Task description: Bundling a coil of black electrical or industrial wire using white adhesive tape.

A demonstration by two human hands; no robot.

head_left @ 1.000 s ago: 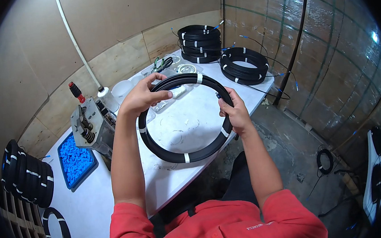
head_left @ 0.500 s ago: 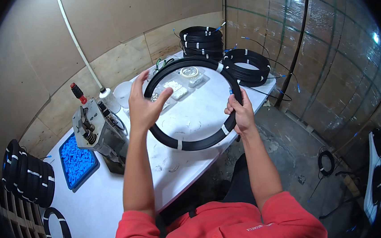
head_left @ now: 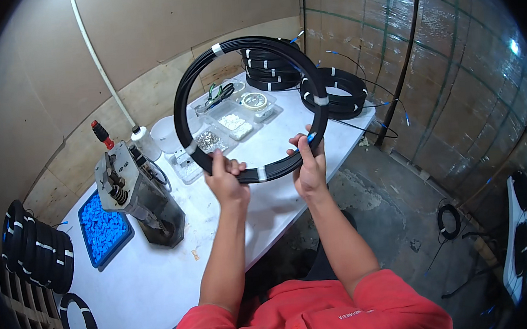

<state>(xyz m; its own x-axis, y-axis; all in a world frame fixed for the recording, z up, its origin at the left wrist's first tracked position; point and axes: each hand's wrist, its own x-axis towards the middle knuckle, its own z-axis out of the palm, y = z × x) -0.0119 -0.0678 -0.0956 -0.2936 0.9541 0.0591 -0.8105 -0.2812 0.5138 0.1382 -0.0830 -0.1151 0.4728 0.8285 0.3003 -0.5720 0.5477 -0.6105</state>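
At far left, black coils (head_left: 38, 247) stand near a tray (head_left: 116, 249) of blue pieces and a metal press (head_left: 150, 207). The left hand (head_left: 227, 178) has its grip closed on the lower left of a black cable coil (head_left: 181, 112), held tilted above the surface (head_left: 149, 291). The right hand (head_left: 309, 170) has its grip closed on the lower right, beside a blue piece, probably a connector (head_left: 311, 137). The raised coil partly hides a coil stack (head_left: 271, 71).
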